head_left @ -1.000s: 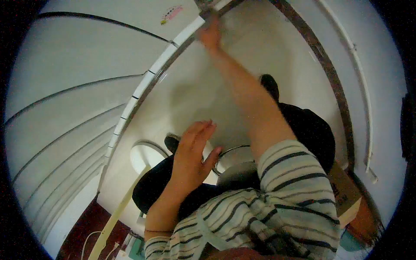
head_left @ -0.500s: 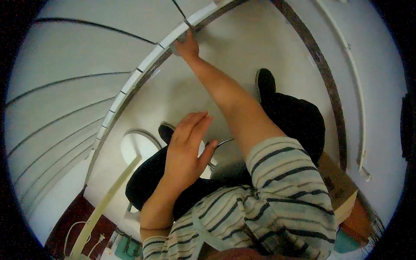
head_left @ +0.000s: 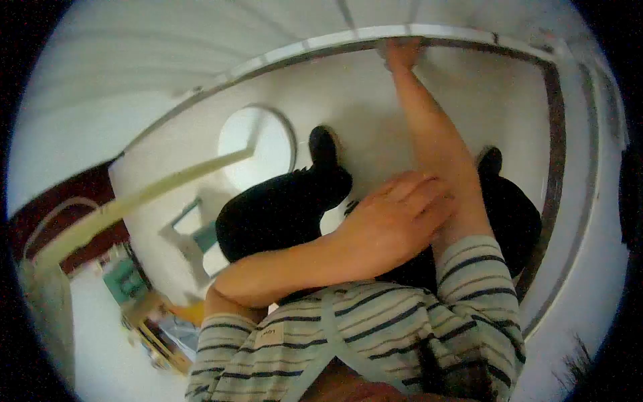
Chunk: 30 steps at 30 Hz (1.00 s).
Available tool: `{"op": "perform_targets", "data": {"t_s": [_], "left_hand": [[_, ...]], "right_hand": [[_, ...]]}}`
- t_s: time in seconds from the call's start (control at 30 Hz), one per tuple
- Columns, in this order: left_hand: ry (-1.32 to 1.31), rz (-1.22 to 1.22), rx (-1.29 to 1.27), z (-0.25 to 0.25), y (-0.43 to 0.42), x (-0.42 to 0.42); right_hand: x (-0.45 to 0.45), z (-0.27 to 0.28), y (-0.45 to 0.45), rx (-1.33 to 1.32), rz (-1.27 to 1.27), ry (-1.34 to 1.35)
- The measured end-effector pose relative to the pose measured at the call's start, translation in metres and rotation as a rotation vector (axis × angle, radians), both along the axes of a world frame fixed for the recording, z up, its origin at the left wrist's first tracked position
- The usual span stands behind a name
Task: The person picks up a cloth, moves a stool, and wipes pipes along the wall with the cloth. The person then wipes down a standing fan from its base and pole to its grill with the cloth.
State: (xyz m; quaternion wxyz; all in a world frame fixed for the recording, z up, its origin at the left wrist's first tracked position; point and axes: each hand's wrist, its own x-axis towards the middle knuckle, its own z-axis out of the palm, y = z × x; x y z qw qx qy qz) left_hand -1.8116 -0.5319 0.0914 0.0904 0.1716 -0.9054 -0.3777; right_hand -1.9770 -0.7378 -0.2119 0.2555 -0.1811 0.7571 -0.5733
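Note:
My right hand point(head_left: 403, 53), small and blurred at the far end of my outstretched arm, is low against the wall, at the dark skirting strip point(head_left: 362, 45) below a white tile edge point(head_left: 328, 41). Something greyish shows around its fingers, too blurred to name. In front of my body, my left hand point(head_left: 408, 211) is raised with nothing visible in it. Its fingers are loosely bent and slightly apart, beside or overlapping my right forearm in view.
A round white base point(head_left: 244, 144) with a cream pole point(head_left: 167, 179) stands at the left. Beyond my knee is a small teal object point(head_left: 205, 236). A green box point(head_left: 124, 281) and a wooden crate point(head_left: 164, 342) are at the lower left. A dark border runs along the right wall.
The view has swung left, showing more of the round base and lower-left items. My right hand has moved along the wall's foot. My left hand now lies closer to my right forearm.

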Motion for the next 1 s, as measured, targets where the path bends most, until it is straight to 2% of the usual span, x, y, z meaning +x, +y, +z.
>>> {"op": "perform_targets", "data": {"t_s": [0.1, 0.17, 0.23, 0.33, 0.4, 0.5, 0.6, 0.67, 0.7, 0.73, 0.77, 0.9, 0.97, 1.0], "left_hand": [[0.093, 0.048, -0.026, 0.0, 0.006, 0.006], [0.065, 0.077, -0.017, 0.008, 0.006, 0.007], [0.19, -0.011, -0.013, 0.011, 0.012, 0.008], [0.289, 0.062, -0.086, 0.013, 0.006, 0.014], [0.328, 0.102, -0.123, 0.017, 0.013, 0.011], [0.182, 0.071, -0.317, 0.015, -0.002, 0.008], [0.007, 0.081, -0.302, 0.005, -0.004, 0.022], [-0.01, -0.01, -0.132, -0.003, -0.006, 0.01], [-0.016, 0.0, -0.132, -0.008, -0.008, 0.011], [0.107, 0.037, -0.191, -0.014, -0.007, 0.012], [0.237, 0.064, -0.244, -0.008, -0.009, 0.015], [0.209, 0.009, -0.344, 0.022, 0.005, 0.042], [-0.042, 0.052, -0.417, 0.031, 0.019, 0.045], [-0.024, 0.044, -0.41, 0.031, 0.019, 0.052]], "right_hand": [[0.011, -0.011, -0.008, 0.104, 0.113, 0.047], [0.007, -0.004, 0.0, 0.121, 0.313, 0.161], [-0.01, 0.0, -0.001, 0.165, 0.547, 0.279], [-0.026, -0.005, -0.009, 0.228, 0.82, 0.386], [-0.023, -0.002, -0.003, 0.231, 0.802, 0.439], [-0.013, -0.002, -0.003, 0.19, 0.707, 0.441], [0.009, 0.001, -0.006, 0.132, 0.63, 0.383], [0.008, 0.003, -0.006, 0.105, 0.577, 0.321], [0.01, 0.003, -0.006, 0.09, 0.55, 0.298], [0.011, 0.005, -0.004, 0.074, 0.524, 0.278], [0.014, 0.009, -0.002, 0.057, 0.494, 0.26], [0.013, 0.011, 0.01, -0.016, 0.388, 0.208], [0.019, 0.012, 0.01, -0.045, 0.359, 0.185], [0.023, 0.012, 0.01, -0.056, 0.351, 0.179]]}}
